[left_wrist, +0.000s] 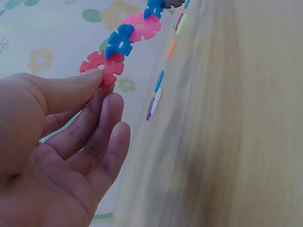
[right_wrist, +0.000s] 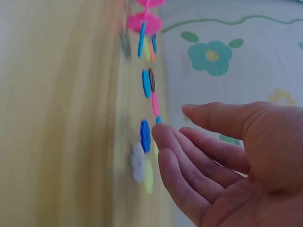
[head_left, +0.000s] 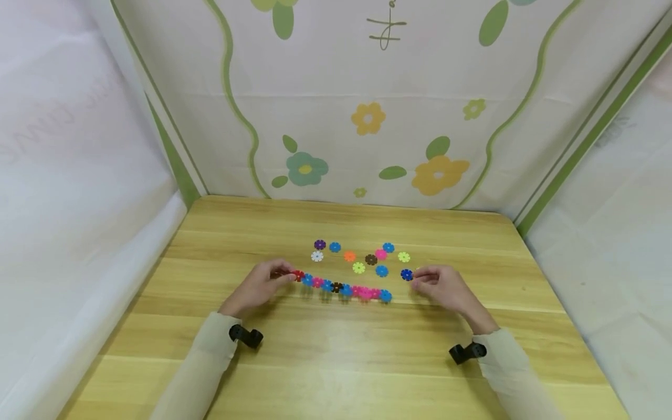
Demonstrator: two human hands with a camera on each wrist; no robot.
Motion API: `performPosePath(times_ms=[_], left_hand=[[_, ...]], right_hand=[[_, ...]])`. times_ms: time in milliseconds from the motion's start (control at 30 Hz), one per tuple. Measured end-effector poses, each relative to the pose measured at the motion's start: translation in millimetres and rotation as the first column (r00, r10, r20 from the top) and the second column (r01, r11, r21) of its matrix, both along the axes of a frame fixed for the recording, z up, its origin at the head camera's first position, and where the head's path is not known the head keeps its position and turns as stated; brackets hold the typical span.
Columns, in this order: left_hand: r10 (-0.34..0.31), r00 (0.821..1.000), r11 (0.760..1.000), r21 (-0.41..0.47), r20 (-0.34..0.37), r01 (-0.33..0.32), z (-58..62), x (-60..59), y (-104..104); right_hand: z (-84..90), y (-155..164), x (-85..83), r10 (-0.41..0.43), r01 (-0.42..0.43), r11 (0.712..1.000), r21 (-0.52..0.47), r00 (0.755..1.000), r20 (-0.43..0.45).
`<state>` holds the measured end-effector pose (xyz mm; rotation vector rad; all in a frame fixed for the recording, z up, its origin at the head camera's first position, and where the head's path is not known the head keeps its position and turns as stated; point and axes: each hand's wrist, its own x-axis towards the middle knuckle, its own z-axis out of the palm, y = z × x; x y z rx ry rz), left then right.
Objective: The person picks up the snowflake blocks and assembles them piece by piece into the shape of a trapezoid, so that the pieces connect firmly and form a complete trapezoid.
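Note:
A chain of interlocked plastic flower-shaped discs (head_left: 326,286) in red, blue, pink and brown stretches across the table, its reflections showing below it. My left hand (head_left: 262,286) pinches the red disc (left_wrist: 111,68) at the chain's left end between thumb and fingers. At the other end, a blue disc (head_left: 385,296) is free of any hand. My right hand (head_left: 441,286) has its fingers loosely bent, and in the right wrist view thumb and fingertips stand apart with nothing between them. Closest to its fingertips is a loose dark blue disc (head_left: 406,275).
Behind the chain lie several loose discs, among them a purple one (head_left: 319,245), a white one (head_left: 317,256), an orange one (head_left: 349,256) and a yellow one (head_left: 403,256). Flower-patterned cloth (head_left: 315,70) walls the wooden table (head_left: 336,373) at the back and sides.

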<state>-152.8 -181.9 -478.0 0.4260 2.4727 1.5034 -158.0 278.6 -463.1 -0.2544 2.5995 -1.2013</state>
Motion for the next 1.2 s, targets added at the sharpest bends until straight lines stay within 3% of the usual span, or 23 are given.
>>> performPosePath(times_ms=[133,367,667,900,1200], left_hand=[[-0.01,1.0,1.0,0.018,-0.024,0.011,2.5,-4.8,5.3],[-0.038,0.999,0.998,0.048,-0.015,0.039,4.0,-8.9,18.8],[-0.052,0.999,0.997,0.065,-0.004,0.052,2.8,-6.5,29.5],[-0.066,0.998,0.994,0.083,0.002,0.066,0.6,-6.6,33.8],[-0.056,0.998,0.996,0.07,0.039,0.053,0.1,-5.7,36.6]], right_hand=[[3.0,4.8,-14.0,0.057,-0.032,0.983,0.183,0.989,-0.135],[-3.1,6.8,-22.4,0.151,-0.094,0.937,0.335,0.977,-0.149],[-5.2,11.7,-16.5,0.11,-0.03,0.934,0.357,0.973,-0.205],[-6.3,17.1,-10.3,0.042,0.028,0.927,0.373,0.983,-0.177],[-8.7,19.3,-3.6,0.066,-0.035,0.956,0.29,0.993,-0.098]])
